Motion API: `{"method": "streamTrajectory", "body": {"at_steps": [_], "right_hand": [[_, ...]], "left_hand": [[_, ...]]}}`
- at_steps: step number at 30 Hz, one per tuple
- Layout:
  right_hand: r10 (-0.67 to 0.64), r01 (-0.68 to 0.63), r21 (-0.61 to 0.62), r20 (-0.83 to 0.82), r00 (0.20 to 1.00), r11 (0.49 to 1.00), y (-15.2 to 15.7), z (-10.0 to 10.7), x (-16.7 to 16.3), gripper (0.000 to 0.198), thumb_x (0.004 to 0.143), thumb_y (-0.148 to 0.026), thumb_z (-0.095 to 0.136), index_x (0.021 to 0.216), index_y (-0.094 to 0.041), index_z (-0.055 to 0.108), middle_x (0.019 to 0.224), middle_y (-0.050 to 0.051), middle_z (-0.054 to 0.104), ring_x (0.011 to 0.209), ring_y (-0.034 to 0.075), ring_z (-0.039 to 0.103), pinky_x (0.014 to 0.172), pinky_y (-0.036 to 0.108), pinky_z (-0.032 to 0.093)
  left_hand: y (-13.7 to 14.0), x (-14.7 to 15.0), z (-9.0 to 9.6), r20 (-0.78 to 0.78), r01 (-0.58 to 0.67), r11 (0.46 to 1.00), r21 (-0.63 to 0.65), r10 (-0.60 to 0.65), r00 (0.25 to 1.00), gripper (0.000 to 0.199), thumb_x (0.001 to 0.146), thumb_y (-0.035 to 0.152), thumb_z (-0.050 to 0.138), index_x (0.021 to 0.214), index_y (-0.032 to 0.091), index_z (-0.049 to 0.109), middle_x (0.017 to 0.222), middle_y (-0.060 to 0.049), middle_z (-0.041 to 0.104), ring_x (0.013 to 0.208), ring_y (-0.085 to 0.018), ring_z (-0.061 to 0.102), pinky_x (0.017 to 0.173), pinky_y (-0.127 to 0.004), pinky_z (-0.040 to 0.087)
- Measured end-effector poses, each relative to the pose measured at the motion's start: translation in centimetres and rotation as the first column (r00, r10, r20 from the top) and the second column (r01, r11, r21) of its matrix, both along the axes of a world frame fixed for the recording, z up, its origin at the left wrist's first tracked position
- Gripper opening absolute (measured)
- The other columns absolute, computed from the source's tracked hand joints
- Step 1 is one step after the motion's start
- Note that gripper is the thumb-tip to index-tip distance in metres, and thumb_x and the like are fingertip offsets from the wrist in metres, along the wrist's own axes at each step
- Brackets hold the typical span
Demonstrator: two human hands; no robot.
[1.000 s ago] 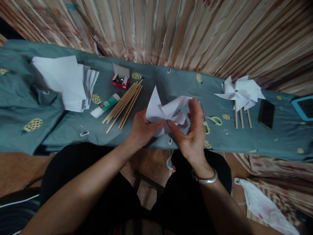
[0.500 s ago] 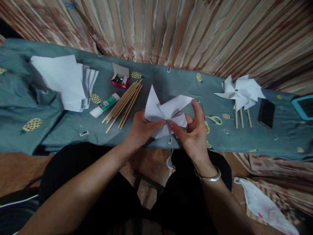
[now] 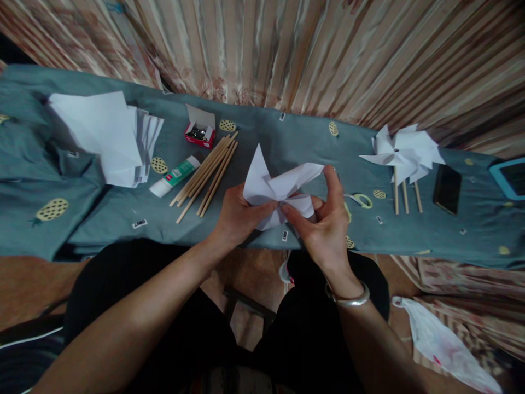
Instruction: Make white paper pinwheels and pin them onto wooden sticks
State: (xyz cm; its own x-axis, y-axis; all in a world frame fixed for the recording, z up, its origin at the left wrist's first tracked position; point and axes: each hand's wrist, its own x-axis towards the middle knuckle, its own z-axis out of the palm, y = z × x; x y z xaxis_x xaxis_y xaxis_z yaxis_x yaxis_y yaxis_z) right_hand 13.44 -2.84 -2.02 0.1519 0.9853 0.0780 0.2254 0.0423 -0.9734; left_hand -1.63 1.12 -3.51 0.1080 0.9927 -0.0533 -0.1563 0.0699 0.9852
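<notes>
A white paper pinwheel is held between both hands above the front part of the table. My left hand grips its left side, thumb pressed near the centre. From the right, my right hand pinches it, its thumb meeting the left one at the middle and its index finger raised against the upper right blade. The thumbs hide the centre of the pinwheel. Scissors with yellow-green handles lie just beyond the right hand, partly covered. Left of the hands, several wooden sticks lie in a loose bundle.
A glue stick and a red box of metal pins lie near the sticks. White paper sheets are stacked at left. Finished pinwheels on sticks, a phone and a blue-framed device occupy the right side.
The pinwheel has tilted slightly, and its upper right blade now sits a little lower. Both hands keep their grip in nearly the same place.
</notes>
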Motion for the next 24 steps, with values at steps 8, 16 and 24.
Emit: {"method": "streamTrajectory", "body": {"at_steps": [8, 16, 24], "right_hand": [[0.012, -0.012, -0.004, 0.021, 1.000, 1.000, 0.02, -0.36, -0.07, 0.095, 0.081, -0.035, 0.073, 0.154, -0.032, 0.012, 0.105, 0.004, 0.075, 0.077, 0.024, 0.074, 0.077, 0.049, 0.063], [-0.007, 0.007, 0.026, 0.003, 1.000, 1.000, 0.35, -0.53, -0.36, 0.088, 0.082, -0.033, 0.073, 0.151, -0.031, 0.019, 0.088, 0.001, 0.075, 0.075, 0.026, 0.075, 0.068, 0.046, 0.065], [-0.032, 0.032, 0.037, -0.015, 0.999, 0.999, 0.37, -0.66, -0.53, 0.084, 0.083, -0.031, 0.073, 0.150, -0.028, 0.023, 0.086, 0.002, 0.074, 0.074, 0.025, 0.074, 0.062, 0.041, 0.064]], "left_hand": [[0.03, -0.02, -0.02, 0.012, -0.008, 1.000, 0.009, 0.008, 1.000, 0.018, 0.062, 0.024, 0.078, 0.075, 0.014, 0.073, 0.071, -0.001, 0.072, 0.063, -0.016, 0.063, 0.061, -0.026, 0.051], [0.04, -0.01, -0.06, -0.019, -0.034, 0.999, 0.015, 0.034, 0.999, 0.020, 0.062, 0.026, 0.079, 0.076, 0.013, 0.072, 0.072, -0.002, 0.073, 0.064, -0.017, 0.064, 0.059, -0.025, 0.050], [0.18, 0.05, -0.09, -0.021, -0.038, 0.999, 0.039, 0.039, 0.999, 0.024, 0.062, 0.025, 0.079, 0.082, 0.013, 0.072, 0.077, -0.003, 0.075, 0.069, -0.018, 0.067, 0.064, -0.027, 0.053]]}}
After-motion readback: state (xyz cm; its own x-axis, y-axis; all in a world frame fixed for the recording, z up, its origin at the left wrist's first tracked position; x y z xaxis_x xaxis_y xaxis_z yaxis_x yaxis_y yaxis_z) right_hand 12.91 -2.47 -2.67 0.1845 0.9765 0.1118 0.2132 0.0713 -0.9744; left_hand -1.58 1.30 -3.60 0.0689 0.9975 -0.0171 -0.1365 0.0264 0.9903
